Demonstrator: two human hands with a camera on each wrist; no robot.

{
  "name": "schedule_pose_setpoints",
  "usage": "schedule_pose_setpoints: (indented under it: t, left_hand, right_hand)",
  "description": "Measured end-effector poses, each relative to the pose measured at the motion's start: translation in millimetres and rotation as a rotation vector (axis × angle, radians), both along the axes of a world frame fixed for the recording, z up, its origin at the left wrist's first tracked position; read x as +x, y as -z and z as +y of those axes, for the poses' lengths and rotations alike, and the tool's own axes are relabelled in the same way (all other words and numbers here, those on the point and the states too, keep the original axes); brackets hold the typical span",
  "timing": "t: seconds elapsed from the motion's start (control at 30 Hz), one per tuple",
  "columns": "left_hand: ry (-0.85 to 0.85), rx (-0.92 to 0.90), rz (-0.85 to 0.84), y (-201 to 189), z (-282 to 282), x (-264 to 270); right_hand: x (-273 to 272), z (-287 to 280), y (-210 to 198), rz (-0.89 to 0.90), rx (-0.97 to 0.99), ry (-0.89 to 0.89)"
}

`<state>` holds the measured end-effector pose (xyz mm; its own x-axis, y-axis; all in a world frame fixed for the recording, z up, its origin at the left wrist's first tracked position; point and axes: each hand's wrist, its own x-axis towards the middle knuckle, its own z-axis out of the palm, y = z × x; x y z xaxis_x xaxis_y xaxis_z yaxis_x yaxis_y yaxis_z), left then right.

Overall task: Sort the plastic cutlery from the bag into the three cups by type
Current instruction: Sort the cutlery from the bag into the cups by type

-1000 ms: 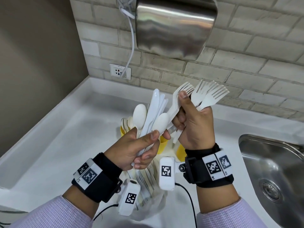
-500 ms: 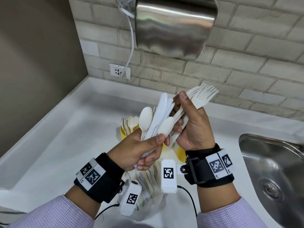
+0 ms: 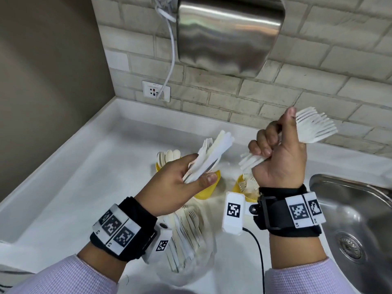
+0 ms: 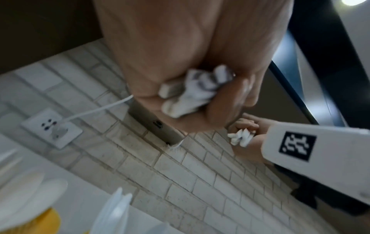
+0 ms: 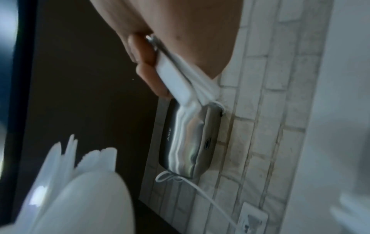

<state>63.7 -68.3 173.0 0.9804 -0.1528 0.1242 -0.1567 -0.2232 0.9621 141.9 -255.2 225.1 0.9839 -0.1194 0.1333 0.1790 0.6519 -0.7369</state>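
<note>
My left hand (image 3: 199, 169) grips a mixed bundle of white plastic cutlery (image 3: 212, 155), mostly knives, tilted up to the right over the cups. The handle ends (image 4: 192, 93) stick out of its fist. Further right and higher, my right hand (image 3: 275, 134) holds a bunch of forks (image 3: 316, 128), tines to the right and handles (image 5: 180, 79) out below the fingers. Three yellow cups stand beneath: the left cup (image 3: 158, 166) has spoons, the middle cup (image 3: 209, 189) is half hidden, the right cup (image 3: 240, 185) has forks. The clear bag (image 3: 191, 251) of cutlery lies in front.
A steel sink (image 3: 350, 219) lies at the right of the white counter (image 3: 84, 198). On the brick wall hang a steel hand dryer (image 3: 229, 35) and a socket (image 3: 156, 91) with a white cable. A black cable (image 3: 259, 251) runs from the right wrist camera.
The hands have pulled apart. My right hand has carried the forks off to the right and upward, while the left hand has kept the other cutlery and tilted it lower.
</note>
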Motion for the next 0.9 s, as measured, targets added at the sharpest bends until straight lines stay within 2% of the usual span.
schedule_pose_setpoints:
  t: [0.13,0.2,0.27,0.5,0.63,0.73,0.9]
  left_hand:
    - [-0.179,0.315,-0.194,6,2,6]
    - [-0.259,0.393,-0.251,11,3,10]
    - [-0.328,0.43,-0.292,12,3,12]
    - [-0.436,0.534,-0.368,9,5,8]
    - [-0.53,0.785,-0.367,13,9,9]
    - [-0.552,0.882,-0.348,24,11,12]
    - [-0.569,0.947,-0.309,41,12,13]
  right_hand:
    - [-14,-7,2,-0.127,-0.375,-0.067]
    - [-24,-5,0,-0.222,-0.608,-0.079]
    - [-33,1,1,-0.284,-0.763,-0.041]
    - [-36,13,20,-0.232,-0.745,-0.075]
    - [-31,15,22,-0.218,-0.851,0.093]
    - [-29,14,18,-0.197,-0.888,0.189]
    - [-26,21,17,-0.2,-1.195,0.072]
